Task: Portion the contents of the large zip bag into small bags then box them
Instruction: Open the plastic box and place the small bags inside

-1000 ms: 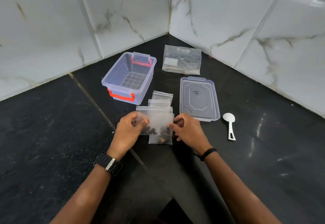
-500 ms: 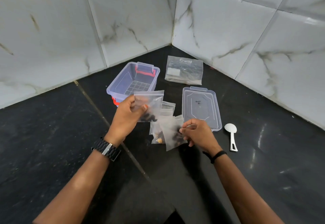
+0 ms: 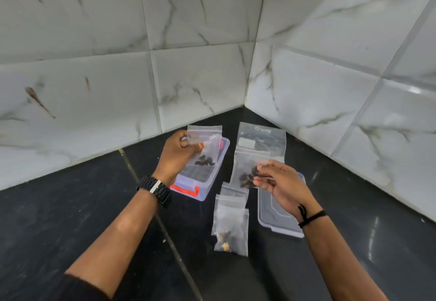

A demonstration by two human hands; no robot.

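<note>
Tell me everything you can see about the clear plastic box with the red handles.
The clear plastic box stands open on the dark counter, its lid off. It looks like thin translucent plastic with a bluish tint, rectangular with rounded corners. A red handle clips the near end; a second shows faintly at the far end. A grid pattern marks its floor. The left hand holds a small bag above it, hiding much of the inside. Whether anything lies inside cannot be told.

The lid lies right of the box; 3 small bags lie between them, nearer; the large zip bag lies behind the lid.
</note>
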